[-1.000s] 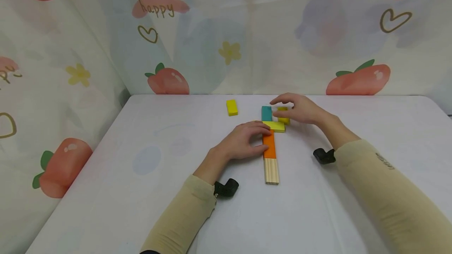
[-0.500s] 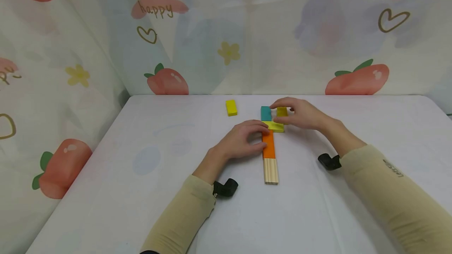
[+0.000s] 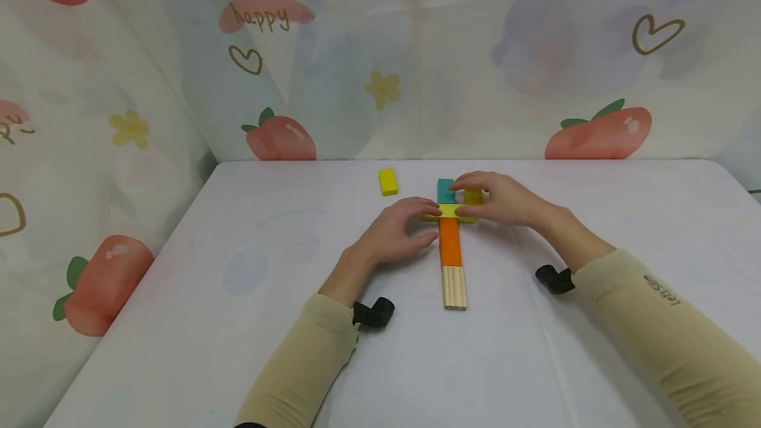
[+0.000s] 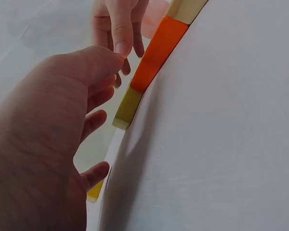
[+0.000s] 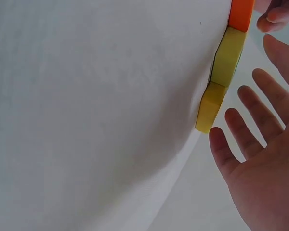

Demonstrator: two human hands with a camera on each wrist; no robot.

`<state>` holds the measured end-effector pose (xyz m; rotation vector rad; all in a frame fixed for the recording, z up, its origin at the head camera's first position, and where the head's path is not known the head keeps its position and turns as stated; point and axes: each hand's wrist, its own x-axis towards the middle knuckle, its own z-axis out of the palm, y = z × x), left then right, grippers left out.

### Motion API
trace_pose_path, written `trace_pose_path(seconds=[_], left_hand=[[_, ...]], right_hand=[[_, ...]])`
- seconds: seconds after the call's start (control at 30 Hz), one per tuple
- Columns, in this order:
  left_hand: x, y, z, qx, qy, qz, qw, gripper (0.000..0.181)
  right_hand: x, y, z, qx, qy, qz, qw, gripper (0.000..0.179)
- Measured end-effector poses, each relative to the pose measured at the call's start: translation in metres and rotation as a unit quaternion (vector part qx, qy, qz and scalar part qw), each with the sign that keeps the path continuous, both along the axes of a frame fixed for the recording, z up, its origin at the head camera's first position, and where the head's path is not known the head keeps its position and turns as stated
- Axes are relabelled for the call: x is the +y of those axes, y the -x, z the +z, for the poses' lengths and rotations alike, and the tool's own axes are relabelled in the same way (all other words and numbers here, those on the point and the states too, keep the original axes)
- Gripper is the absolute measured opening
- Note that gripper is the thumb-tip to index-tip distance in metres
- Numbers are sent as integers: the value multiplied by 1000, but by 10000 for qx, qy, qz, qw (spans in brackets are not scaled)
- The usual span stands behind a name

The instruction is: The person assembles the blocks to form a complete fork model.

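Observation:
Several flat blocks lie on the table in a row: a plain wood block [image 3: 454, 288], an orange block [image 3: 450, 242], a yellow-green piece [image 4: 128, 107] set crosswise, and a teal block [image 3: 444, 190] at the far end. A yellow block [image 5: 211, 107] lies beside the teal one, partly behind the right hand. My left hand [image 3: 392, 233] hovers left of the crosswise piece, fingers loosely bent, nothing visible in its grasp. My right hand [image 3: 505, 200] is spread over the right side, its fingertips near the teal block and its thumb over the crosswise piece; contact cannot be told.
Another yellow block [image 3: 388, 181] lies apart, towards the back left of the white table [image 3: 523, 362]. Printed cloth [image 3: 339, 84] hangs behind the back edge and along the left side. Black wrist cameras [image 3: 376, 312] jut out from the sleeves.
My left hand has drawn back slightly left, uncovering the left end of the crosswise piece and more of the orange block. My right hand has come slightly nearer and left. The blocks look unmoved.

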<state>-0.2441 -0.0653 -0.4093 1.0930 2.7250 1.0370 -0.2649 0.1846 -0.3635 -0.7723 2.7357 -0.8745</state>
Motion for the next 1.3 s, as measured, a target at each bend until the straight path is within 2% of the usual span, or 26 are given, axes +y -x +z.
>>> trace_pose_path(seconds=[0.37, 0.93, 1.3], left_hand=[[-6, 1, 1, 43, -217, 89, 9997, 37], [-18, 3, 6, -61, -192, 566, 9982, 37], [-27, 9, 5, 2, -286, 791, 9965, 38]], right_hand=[[-2, -2, -4, 4, -179, 52, 9998, 49], [-8, -5, -4, 331, -440, 224, 9982, 51], [-11, -9, -3, 414, -652, 196, 9968, 53]])
